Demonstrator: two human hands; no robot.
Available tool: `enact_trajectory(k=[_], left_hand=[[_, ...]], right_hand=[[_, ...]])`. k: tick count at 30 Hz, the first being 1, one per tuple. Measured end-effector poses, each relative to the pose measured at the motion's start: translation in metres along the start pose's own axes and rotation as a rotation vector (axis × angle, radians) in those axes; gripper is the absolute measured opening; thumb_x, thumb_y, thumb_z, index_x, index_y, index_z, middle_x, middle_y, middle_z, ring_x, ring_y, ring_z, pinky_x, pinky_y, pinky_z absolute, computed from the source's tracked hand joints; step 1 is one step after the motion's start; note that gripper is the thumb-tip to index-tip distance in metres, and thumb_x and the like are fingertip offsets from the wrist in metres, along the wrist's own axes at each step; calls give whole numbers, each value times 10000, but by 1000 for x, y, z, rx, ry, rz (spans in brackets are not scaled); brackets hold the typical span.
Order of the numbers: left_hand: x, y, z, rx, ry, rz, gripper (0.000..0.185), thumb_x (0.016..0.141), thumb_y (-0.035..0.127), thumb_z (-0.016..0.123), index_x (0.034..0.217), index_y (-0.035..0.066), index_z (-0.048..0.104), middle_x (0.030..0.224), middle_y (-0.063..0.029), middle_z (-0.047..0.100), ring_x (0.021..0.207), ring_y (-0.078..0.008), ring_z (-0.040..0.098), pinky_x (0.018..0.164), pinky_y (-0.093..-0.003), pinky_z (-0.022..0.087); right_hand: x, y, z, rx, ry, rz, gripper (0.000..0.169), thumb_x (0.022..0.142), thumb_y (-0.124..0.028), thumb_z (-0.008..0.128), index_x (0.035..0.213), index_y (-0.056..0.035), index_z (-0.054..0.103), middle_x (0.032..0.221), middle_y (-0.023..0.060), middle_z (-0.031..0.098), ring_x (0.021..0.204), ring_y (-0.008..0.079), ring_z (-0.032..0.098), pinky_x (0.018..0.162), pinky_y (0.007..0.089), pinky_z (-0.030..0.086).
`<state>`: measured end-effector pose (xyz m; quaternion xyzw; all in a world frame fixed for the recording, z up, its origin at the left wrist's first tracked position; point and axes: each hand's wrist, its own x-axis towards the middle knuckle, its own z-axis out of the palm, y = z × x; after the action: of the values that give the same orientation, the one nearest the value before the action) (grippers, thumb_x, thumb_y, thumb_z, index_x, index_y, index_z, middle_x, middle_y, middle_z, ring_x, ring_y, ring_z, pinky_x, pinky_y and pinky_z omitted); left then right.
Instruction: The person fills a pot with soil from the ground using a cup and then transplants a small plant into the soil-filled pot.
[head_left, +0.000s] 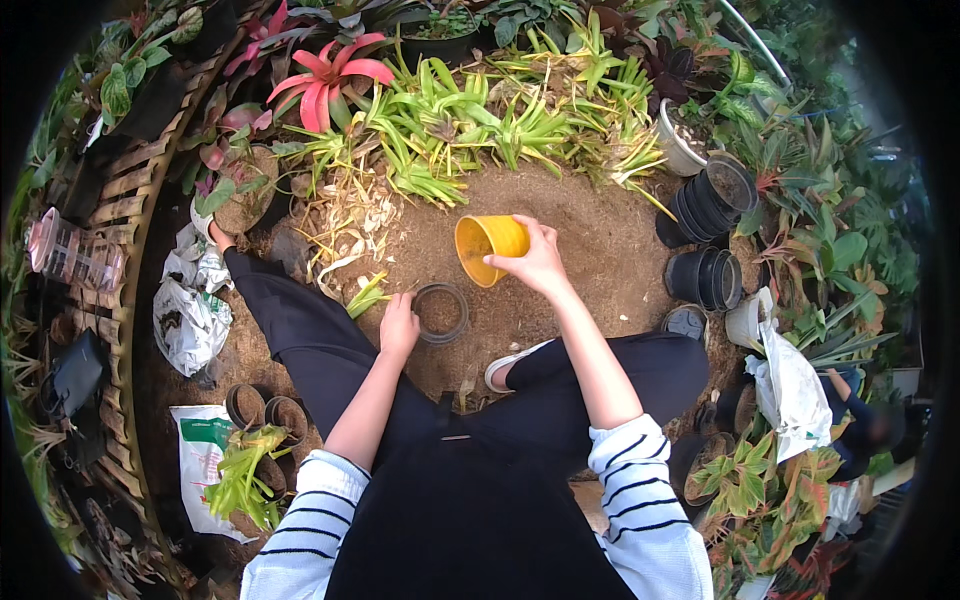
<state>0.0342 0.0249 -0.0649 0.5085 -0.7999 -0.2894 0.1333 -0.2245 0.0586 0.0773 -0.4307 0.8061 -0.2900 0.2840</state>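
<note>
My right hand (534, 257) grips a yellow plastic plant pot (513, 233) by its side, with the thumb over the rim. The pot is tilted, its mouth facing left and toward me, and some soil clings inside. My left hand (400, 328) pinches a small green leafy plant offset (367, 297) near its base, the leaves pointing left. Just right of those fingers, a black round pot (442, 331) with soil inside stands on the brown ground (577, 225) between my legs.
Uprooted green bromeliads (450, 120) and dry leaves (360, 214) lie ahead. Stacked black pots (701, 202) stand right, near a white sack (795, 397). White plastic bags (187, 322) and potted offsets (247, 472) are left, beside a slatted bamboo bench (124, 202). Another person (862, 420) is far right.
</note>
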Motion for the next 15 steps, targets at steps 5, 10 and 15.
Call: enact_trajectory(k=[5,10,15], left_hand=[[-11,12,28,99,-280,306,398,728,11,521,1122,60,553,1028,-132,571,991,-306,565,848,-392,475],[14,12,70,515,-547,276,477,863,86,430,1337,71,387,1435,-92,330,1271,-240,401,1028,-361,358],[33,-2,84,762,-652,408,462,896,138,386,1352,67,370,1446,-105,311,1289,-221,383,1040,-363,338]], right_hand=[[7,7,-93,797,-152,222,781,788,-430,659,1363,-69,275,1319,212,354,1139,304,484,884,402,476],[-4,28,-116,1176,-84,267,841,790,-500,635,1386,-97,201,1344,271,275,1171,365,446,904,422,486],[4,41,-91,889,76,250,788,804,-479,629,1375,-91,250,1338,171,348,1153,312,468,894,398,467]])
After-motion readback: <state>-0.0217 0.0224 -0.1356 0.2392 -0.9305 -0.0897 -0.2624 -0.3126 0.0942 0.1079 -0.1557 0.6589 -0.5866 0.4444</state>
